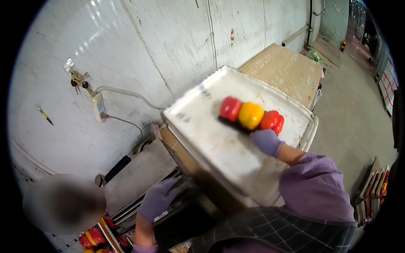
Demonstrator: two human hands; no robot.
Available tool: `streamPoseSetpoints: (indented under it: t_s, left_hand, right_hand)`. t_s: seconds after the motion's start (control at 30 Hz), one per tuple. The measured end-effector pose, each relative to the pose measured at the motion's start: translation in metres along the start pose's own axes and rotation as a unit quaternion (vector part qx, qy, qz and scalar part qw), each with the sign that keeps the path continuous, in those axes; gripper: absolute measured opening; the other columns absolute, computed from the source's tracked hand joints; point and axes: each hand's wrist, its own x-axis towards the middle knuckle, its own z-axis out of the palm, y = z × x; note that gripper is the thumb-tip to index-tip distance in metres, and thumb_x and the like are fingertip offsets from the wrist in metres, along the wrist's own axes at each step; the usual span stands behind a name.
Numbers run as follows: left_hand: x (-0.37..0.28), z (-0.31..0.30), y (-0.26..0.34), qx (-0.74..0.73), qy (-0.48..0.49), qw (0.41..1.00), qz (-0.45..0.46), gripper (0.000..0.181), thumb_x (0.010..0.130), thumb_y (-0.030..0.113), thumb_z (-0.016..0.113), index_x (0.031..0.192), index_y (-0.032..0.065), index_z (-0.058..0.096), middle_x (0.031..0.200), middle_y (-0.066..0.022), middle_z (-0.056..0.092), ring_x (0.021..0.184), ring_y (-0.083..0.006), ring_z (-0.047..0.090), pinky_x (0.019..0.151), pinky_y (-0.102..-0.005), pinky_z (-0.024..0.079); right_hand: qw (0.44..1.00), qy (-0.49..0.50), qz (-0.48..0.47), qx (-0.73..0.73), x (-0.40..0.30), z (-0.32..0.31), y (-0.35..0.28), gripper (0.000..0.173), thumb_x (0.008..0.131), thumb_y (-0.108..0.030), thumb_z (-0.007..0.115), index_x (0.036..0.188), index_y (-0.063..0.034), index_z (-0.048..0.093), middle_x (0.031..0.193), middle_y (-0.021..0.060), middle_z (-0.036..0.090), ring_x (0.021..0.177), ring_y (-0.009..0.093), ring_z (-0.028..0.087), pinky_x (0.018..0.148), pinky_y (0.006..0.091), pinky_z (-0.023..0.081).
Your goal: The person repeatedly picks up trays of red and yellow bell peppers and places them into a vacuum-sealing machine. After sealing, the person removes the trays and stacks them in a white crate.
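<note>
My right hand (267,143), in a purple glove, holds the near edge of a dark tray (225,121) over a white foam lid (202,136). On the dark tray three bell peppers sit in a row: a red one (231,109), a yellow one (251,115) and another red one (272,121) nearest my hand. Whether the tray rests on the lid or is held above it, I cannot tell. My left hand (159,198), gloved in purple too and blurred, is over a metal-framed machine (142,170) with its fingers apart and nothing seen in it.
A wooden board (284,71) lies beyond the foam lid. A power strip (98,107) with cables hangs on the white wall. More packed peppers (93,237) are at the lower left, beside a blurred person (65,204). Stacked trays (371,193) stand on the right.
</note>
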Motion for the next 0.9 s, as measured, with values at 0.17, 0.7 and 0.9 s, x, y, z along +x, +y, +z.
streamPoseSetpoints:
  t_s: [0.17, 0.7, 0.9]
  left_hand:
    - [0.104, 0.05, -0.008, -0.151, 0.024, 0.967, 0.205, 0.042, 0.085, 0.021, 0.053, 0.121, 0.0014, 0.044, 0.117, -0.0197, 0.05, 0.108, -0.0268, 0.049, 0.091, -0.0316, 0.038]
    - [0.165, 0.109, 0.057, -0.275, 0.077, 0.948, 0.14, 0.062, 0.076, 0.029, 0.064, 0.124, -0.0011, 0.039, 0.112, -0.0163, 0.051, 0.103, -0.0218, 0.05, 0.09, -0.03, 0.039]
    - [0.106, 0.059, 0.036, -0.256, 0.173, 0.931, 0.194, 0.055, 0.077, 0.024, 0.063, 0.121, -0.0008, 0.042, 0.114, -0.0168, 0.05, 0.103, -0.0225, 0.049, 0.09, -0.0305, 0.038]
  right_hand:
    - [0.997, 0.001, -0.054, 0.054, -0.065, -0.007, -0.023, 0.008, 0.067, -0.007, 0.052, 0.075, -0.0074, 0.052, 0.063, 0.0076, 0.052, 0.056, 0.025, 0.055, 0.044, 0.0357, 0.042]
    - [0.533, 0.236, 0.347, 0.734, -0.08, 0.0, 0.032, 0.035, 0.086, -0.021, 0.05, 0.115, -0.0017, 0.047, 0.108, 0.0087, 0.054, 0.1, 0.017, 0.051, 0.086, 0.0286, 0.042]
    - [0.53, 0.266, 0.266, 0.76, -0.062, -0.032, -0.023, 0.03, 0.086, -0.019, 0.049, 0.111, -0.0017, 0.049, 0.105, 0.0087, 0.056, 0.098, 0.018, 0.053, 0.087, 0.0292, 0.042]
